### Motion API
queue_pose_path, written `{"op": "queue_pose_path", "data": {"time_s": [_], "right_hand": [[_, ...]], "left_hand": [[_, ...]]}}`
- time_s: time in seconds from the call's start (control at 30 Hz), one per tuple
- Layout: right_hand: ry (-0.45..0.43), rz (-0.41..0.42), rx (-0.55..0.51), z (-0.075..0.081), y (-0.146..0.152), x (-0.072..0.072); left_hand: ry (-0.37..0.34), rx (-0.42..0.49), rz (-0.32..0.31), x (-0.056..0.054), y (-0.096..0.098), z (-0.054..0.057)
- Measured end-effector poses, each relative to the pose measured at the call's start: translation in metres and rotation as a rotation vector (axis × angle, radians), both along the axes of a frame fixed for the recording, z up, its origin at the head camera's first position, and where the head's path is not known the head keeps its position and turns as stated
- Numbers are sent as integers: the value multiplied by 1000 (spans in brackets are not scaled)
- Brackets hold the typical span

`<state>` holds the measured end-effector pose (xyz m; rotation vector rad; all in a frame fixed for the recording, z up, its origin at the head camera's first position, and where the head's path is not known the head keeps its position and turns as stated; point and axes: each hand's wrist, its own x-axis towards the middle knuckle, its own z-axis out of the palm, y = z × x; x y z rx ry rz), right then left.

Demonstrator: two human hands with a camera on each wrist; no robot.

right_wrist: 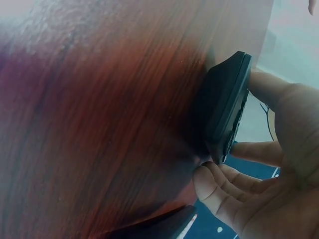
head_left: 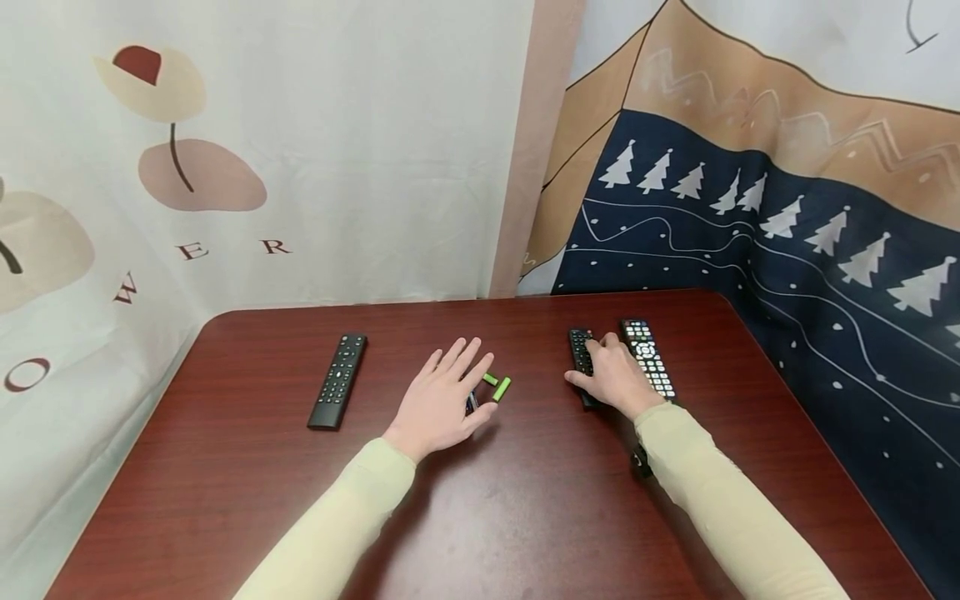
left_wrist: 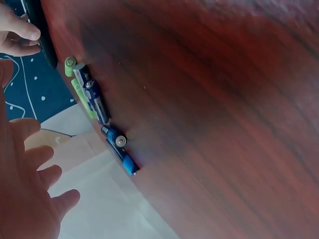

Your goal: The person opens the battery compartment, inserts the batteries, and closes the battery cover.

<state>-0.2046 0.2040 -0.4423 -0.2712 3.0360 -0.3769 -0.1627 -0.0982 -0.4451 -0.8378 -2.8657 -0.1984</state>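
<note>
My right hand (head_left: 618, 379) holds a black remote control (head_left: 578, 343) at the table's right side. In the right wrist view, the thumb lies along one edge of this remote (right_wrist: 224, 102) and the fingers curl at its other edge. My left hand (head_left: 442, 408), palm down with fingers spread, hovers over a group of batteries and partly hides them in the head view. Green batteries (head_left: 502, 389) show past its thumb. The left wrist view has several batteries lying close together, green ones (left_wrist: 82, 97) and dark blue ones (left_wrist: 119, 141).
A second remote with white buttons (head_left: 651, 358) lies just right of the held one, partly behind my right hand. Another black remote (head_left: 337, 383) lies on the left of the reddish-brown table (head_left: 225, 467). Printed curtains (head_left: 375, 167) hang behind the table's far edge.
</note>
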Motion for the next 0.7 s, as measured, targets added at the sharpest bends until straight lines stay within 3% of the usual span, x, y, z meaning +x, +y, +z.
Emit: {"op": "queue_pose_path", "data": {"time_s": [0.7], "right_hand": [[-18,-45,-40,3,-3,-4]], "left_hand": [[-4,12,-26,2,13,-1]]}}
